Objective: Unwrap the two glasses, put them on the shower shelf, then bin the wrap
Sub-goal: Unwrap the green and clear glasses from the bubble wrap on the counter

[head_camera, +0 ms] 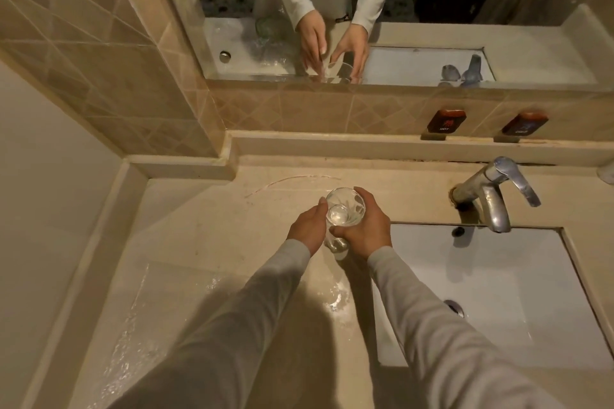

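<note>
A clear drinking glass [345,207] is held upright above the beige counter [206,229], its mouth facing up at me. My right hand [365,226] wraps around its right side. My left hand [307,226] presses against its left side with fingers curled on the wall. Thin clear wrap [337,247] seems to cling below the glass between my hands; its edges are hard to tell. More clear wrap [133,342] lies flat and glinting on the counter at lower left. The second glass is seen only as a faint reflection in the mirror [265,26].
A white sink basin [498,292] sits to the right with a chrome tap [495,196] behind it. Two dark hot and cold plates [447,119] stand on the ledge under the mirror. Tiled wall closes the left side.
</note>
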{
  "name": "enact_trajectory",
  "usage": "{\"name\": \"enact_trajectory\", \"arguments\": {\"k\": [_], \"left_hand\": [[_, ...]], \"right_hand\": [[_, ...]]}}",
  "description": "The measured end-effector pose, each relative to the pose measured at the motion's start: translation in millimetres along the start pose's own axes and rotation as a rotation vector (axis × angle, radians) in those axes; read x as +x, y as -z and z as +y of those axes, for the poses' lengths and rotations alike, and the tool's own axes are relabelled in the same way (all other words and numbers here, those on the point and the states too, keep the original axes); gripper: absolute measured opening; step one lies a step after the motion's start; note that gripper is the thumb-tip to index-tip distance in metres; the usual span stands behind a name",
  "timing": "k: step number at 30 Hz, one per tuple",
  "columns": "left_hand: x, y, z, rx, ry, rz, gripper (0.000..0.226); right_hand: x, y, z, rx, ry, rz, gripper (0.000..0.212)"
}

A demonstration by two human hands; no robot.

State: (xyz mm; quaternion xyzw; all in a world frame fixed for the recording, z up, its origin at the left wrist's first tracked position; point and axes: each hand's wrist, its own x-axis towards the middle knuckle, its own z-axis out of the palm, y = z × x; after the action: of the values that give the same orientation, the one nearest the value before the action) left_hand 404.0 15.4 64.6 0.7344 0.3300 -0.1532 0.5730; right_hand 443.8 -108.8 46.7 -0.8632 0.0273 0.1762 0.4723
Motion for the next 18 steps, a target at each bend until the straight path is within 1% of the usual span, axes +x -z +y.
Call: {"name": "enact_trajectory", "arguments": {"k": [9,18], "left_hand": [[33,-5,13,0.040,0.051,-0.026,0.069],[48,-9,23,0.031,0.070,-0.010,0.067]], "right_hand": [[26,0,-1,-0.004,-0.008,0.026,0.097],[45,-1,-1,0.013,-0.042,0.037,0.101]]}}
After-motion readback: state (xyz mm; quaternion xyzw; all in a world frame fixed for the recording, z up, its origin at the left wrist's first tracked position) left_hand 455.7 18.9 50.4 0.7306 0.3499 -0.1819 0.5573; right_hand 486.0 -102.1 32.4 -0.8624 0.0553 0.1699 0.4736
